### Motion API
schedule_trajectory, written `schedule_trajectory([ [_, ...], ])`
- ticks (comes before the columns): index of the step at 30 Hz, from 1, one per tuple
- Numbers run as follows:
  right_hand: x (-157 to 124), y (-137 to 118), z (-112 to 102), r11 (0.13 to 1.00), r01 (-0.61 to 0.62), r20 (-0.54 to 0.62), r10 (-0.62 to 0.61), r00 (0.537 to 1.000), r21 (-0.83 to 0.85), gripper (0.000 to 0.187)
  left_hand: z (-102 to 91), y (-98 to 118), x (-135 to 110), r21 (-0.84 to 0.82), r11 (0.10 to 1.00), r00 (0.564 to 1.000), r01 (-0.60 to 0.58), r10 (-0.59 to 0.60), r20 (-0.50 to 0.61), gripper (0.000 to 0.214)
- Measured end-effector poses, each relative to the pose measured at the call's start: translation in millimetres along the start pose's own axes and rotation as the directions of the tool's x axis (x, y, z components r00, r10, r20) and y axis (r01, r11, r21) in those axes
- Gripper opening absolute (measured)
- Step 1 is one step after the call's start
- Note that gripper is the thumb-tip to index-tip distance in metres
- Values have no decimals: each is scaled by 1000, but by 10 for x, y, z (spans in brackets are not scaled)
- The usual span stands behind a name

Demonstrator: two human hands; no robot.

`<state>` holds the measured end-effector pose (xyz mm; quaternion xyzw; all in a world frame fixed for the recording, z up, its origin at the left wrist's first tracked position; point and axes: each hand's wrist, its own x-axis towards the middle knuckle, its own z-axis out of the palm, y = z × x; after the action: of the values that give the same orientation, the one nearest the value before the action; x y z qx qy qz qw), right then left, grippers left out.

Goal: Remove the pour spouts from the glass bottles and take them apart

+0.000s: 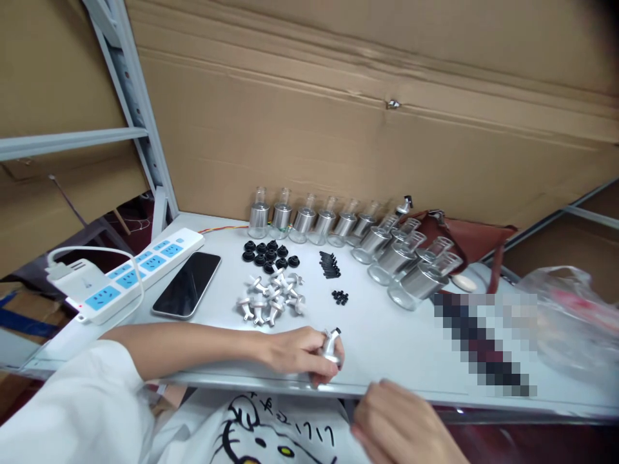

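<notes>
My left hand (304, 354) is closed around a silver bottle pourer spout (331, 347) with a small black tip, held upright just above the table's front edge. My right hand (394, 422), a little blurred, is curled into a fist in front of the edge; whatever it may hold is hidden. Beyond my left hand lies a cluster of silver pourer spouts (271, 299). Black ribbed stoppers (268, 256) sit in a group behind them. To their right are thin black levers (329, 265) in a row and a patch of tiny black caps (340, 297).
Several glass bottles with silver bands (304, 220) line the back and right; one carries a fitted pourer (405, 205). A phone (187, 285) and a power strip (145, 274) lie left. A brown bag (464, 235) and plastic bag (570, 322) are right.
</notes>
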<state>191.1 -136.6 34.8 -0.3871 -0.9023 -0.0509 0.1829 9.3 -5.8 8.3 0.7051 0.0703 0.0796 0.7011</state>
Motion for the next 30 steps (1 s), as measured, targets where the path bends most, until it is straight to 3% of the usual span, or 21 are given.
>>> schedule_trajectory([
  [2,234,74,-129,998,-63,-204,66,977,23,13,-21,-9,-6,114,993,999,-27,25,23,14],
  [3,311,116,-148,994,-103,-235,108,966,30,12,-30,-12,-8,155,987,999,-29,25,28,12],
  [7,342,201,7,967,-173,-176,207,962,189,14,-34,-5,-23,169,985,999,11,-19,44,17],
  [11,228,139,209,917,-218,-189,292,938,333,12,1,30,-30,172,984,998,53,-60,33,28],
  [19,260,53,409,842,-302,-165,409,897,447,13,7,19,-12,75,996,998,52,-54,21,11],
  [25,275,68,492,862,-262,-207,379,902,434,21,-1,28,-36,59,997,998,51,-53,37,11],
  [30,289,112,536,937,-165,-341,270,901,307,34,33,48,-36,165,982,995,91,-96,18,5],
])
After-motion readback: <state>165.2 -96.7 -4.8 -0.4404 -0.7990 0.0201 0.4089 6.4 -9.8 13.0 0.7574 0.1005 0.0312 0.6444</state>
